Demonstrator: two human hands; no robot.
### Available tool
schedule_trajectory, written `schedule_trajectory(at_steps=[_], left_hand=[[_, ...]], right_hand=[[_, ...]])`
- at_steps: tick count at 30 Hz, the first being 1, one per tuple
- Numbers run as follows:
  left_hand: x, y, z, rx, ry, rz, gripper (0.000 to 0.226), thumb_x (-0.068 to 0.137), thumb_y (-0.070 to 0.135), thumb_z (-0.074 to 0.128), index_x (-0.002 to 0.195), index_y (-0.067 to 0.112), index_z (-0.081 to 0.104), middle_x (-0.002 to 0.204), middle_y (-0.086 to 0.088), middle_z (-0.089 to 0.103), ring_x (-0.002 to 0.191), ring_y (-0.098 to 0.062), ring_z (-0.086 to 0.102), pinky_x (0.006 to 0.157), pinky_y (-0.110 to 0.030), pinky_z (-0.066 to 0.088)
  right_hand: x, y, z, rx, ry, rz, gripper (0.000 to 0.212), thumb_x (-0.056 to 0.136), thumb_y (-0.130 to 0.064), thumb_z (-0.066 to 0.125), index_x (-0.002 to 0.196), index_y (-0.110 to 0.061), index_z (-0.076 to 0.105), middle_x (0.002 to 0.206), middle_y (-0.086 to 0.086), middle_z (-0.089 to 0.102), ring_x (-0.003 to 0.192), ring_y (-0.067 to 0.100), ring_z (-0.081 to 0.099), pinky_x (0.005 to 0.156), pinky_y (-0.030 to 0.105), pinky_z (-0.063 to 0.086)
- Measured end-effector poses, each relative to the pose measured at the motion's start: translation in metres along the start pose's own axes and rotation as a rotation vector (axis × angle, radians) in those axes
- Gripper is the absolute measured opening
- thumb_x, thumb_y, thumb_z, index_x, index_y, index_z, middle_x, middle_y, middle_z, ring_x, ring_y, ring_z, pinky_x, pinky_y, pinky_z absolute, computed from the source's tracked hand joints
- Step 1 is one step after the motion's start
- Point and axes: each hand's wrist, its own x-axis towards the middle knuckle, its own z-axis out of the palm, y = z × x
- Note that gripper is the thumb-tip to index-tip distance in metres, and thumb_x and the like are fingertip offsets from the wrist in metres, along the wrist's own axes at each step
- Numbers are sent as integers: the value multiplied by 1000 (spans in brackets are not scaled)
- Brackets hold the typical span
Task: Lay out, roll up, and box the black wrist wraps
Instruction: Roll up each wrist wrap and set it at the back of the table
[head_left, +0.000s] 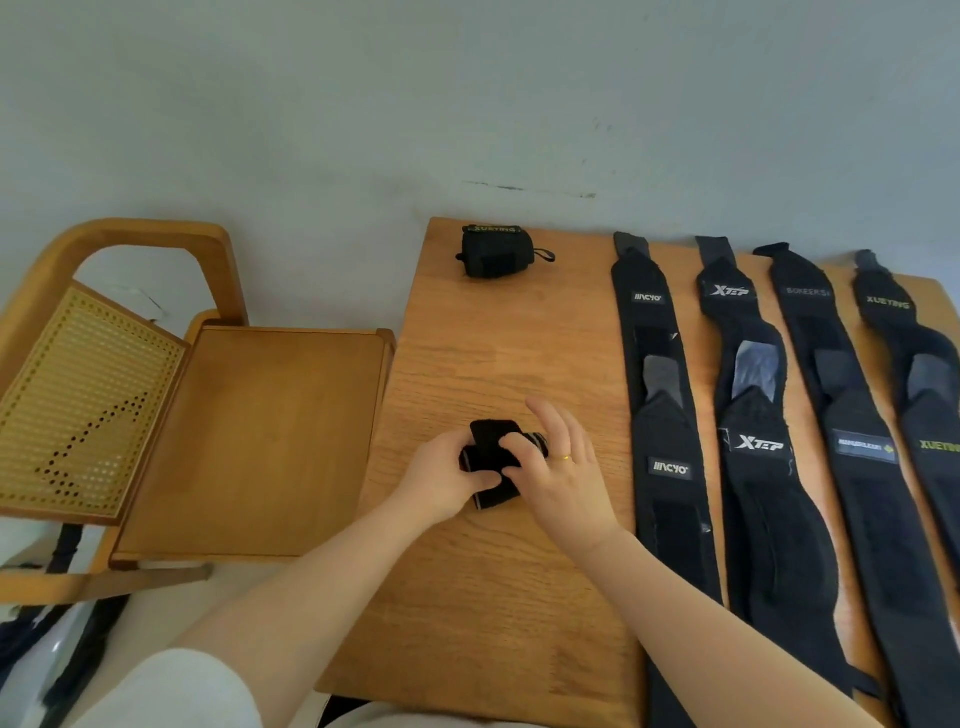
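Rolling step, near its end for this wrap. Left hand (447, 475) curled round the half-finished roll (491, 462), gripping it from the left, thumb over the top, most likely to keep the turns tight. Right hand (558, 462) over the roll's right side, index finger and thumb pressing the black flap down, remaining fingers spread and lifted clear; a gold ring (566, 458) on 1 finger. Flap probably the hook-and-loop tab, pressed so as to fasten the roll shut. Roll held just above or on the counter (467, 597), near its middle; cannot tell whether touching.

At the far left corner of the counter, 1 finished roll (496, 252) marked XUEYING, thumb loop trailing to the right, parked well apart from the working area, seemingly to await boxing.

Along the right side, 4 wraps laid flat, side by side, running from far edge to near edge: first wrap (670, 470), XTEP wrap (758, 444), third wrap (865, 447), XUEYING wrap (935, 447) partly cut off by the frame. Laid parallel and apart, presumably for taking 1 at a time.

Left of the counter, a wooden chair (249, 441) with a cane panel, its seat close against the counter edge. No box in view.
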Motion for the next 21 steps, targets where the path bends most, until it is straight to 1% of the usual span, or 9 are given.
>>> schedule_trajectory(at_steps=[2, 4, 6, 8, 11, 13, 16, 18, 21], left_hand=[[4, 0, -3, -4, -27, 3, 45, 84, 23, 71, 126, 24, 56, 118, 6, 61, 108, -10, 54, 84, -22, 40], [8, 0, -7, -5, -68, 10, 45, 83, 21, 71, 125, 22, 55, 116, 6, 61, 104, -10, 54, 77, -18, 40], [12, -1, -9, 0, -86, 3, 46, 81, 21, 73, 124, 22, 54, 116, 6, 60, 103, -10, 54, 71, -13, 39], [12, -4, -8, 4, -51, -31, 51, 79, 22, 75, 123, 20, 49, 117, 7, 57, 103, -10, 53, 72, -15, 38], [12, -8, -6, -62, -5, -83, 62, 76, 23, 78, 122, 20, 37, 119, 6, 54, 104, -12, 53, 71, -17, 39], [12, -7, -6, -57, 12, -93, 67, 76, 24, 78, 125, 19, 32, 121, 3, 54, 103, -14, 53, 74, -20, 38], [8, -7, -3, -53, 27, -88, 67, 76, 22, 78, 121, 23, 28, 115, 2, 56, 91, -9, 55, 66, -16, 38], [6, -7, 0, -64, 23, -88, 69, 76, 21, 78, 122, 23, 27, 109, 1, 58, 81, -3, 54, 62, -14, 39], [6, -4, 2, -50, 4, -96, 77, 75, 25, 80, 130, 23, 26, 108, 4, 55, 88, -9, 55, 64, -15, 39]], right_hand=[[1, 6, 0, -188, 43, -168, 23, 83, -13, 61, 104, -21, 56, 126, 10, 41, 119, 31, 42, 108, 57, 30], [1, 14, 2, -262, -3, -305, 19, 84, -13, 53, 95, -22, 66, 118, 4, 54, 117, 28, 44, 111, 54, 21], [0, 23, 2, -277, -72, -372, 22, 86, -15, 53, 96, -22, 71, 111, 1, 66, 115, 26, 50, 108, 51, 24], [1, 29, 1, -233, -196, -397, 24, 88, -27, 57, 106, -20, 71, 114, 1, 68, 110, 23, 60, 106, 46, 31], [11, 34, -4, -209, -422, -351, 58, 66, -39, 82, 118, -17, 67, 120, 3, 67, 108, 21, 65, 99, 39, 45], [23, 29, -11, -229, -569, -335, 72, 63, -34, 85, 127, -15, 60, 127, 4, 63, 115, 21, 61, 102, 38, 43], [39, 17, -16, -322, -706, -386, 61, 92, -21, 56, 146, -11, 30, 150, 9, 37, 136, 25, 37, 116, 38, 18], [49, 7, -14, -374, -743, -410, 50, 95, -19, 48, 142, -10, 33, 140, 9, 46, 125, 26, 46, 111, 37, 27], [57, -3, -10, -442, -811, -384, 41, 94, -19, 50, 133, -10, 41, 125, 6, 55, 108, 24, 54, 95, 34, 40]])
